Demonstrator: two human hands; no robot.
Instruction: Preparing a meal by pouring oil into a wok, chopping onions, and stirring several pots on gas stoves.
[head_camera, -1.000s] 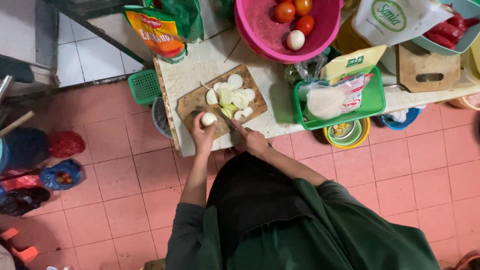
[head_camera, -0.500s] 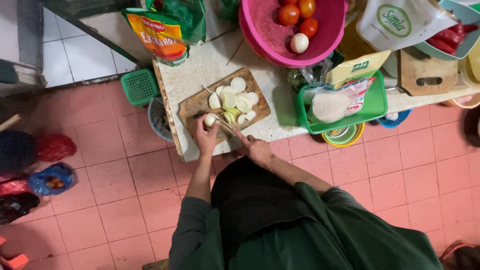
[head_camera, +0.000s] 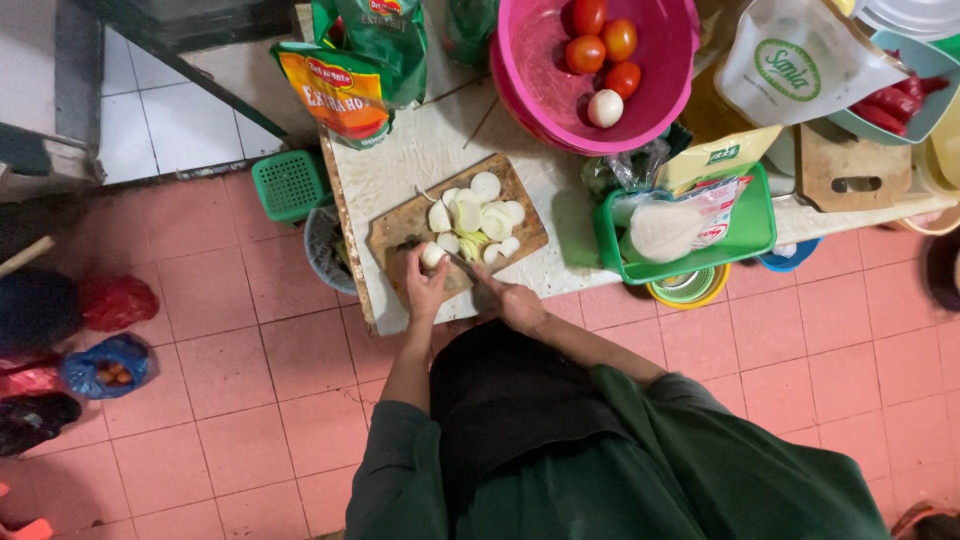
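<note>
A wooden cutting board (head_camera: 400, 225) lies on the white counter, with several pale onion slices (head_camera: 478, 214) piled on it. My left hand (head_camera: 425, 288) presses a white onion piece (head_camera: 432, 254) down at the board's near edge. My right hand (head_camera: 512, 300) grips a knife (head_camera: 452, 261) whose blade lies across the board right beside that piece. Both arms wear dark green sleeves.
A pink bowl (head_camera: 540, 90) behind the board holds tomatoes (head_camera: 600, 45) and a white onion (head_camera: 604, 108). A green tray (head_camera: 745, 235) with a plastic bag stands to the right, sauce pouches (head_camera: 335, 90) at the back left. A green basket (head_camera: 290, 183) and a bucket sit beside the counter.
My hands have stayed on the onion piece and the knife, with the blade shifting slightly on the board. The camera has drifted, so the counter sits a little lower in view.
</note>
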